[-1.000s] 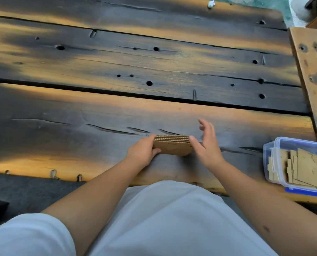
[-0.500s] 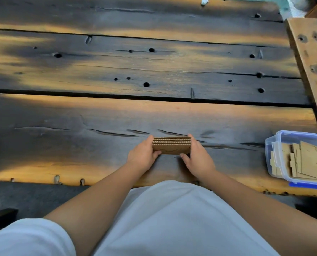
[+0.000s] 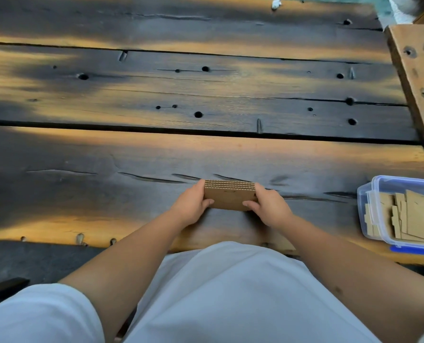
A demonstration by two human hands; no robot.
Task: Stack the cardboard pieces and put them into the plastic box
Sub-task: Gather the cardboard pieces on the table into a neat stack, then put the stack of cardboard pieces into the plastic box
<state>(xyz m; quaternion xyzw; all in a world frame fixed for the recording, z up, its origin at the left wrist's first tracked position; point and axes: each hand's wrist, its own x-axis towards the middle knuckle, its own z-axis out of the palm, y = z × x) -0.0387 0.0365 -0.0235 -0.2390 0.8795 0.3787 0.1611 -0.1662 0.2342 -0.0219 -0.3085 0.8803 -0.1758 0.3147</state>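
A stack of brown corrugated cardboard pieces (image 3: 229, 197) stands on edge on the dark wooden table, near its front edge. My left hand (image 3: 192, 203) grips the stack's left end and my right hand (image 3: 267, 205) grips its right end, thumbs on the near face. A clear plastic box (image 3: 369, 206) with blue trim sits at the right, on the table's front edge. Several loose cardboard pieces (image 3: 413, 214) lie inside it. The box is partly cut off by the frame.
The table (image 3: 206, 90) is made of wide dark planks with holes, cracks and gaps. A lighter wooden board (image 3: 418, 70) lies at the far right. My white shirt fills the bottom of the view.
My right hand, open beside the stack a second ago, has closed on its right end. Both hands now hold the stack squarely. The view has shifted slightly.
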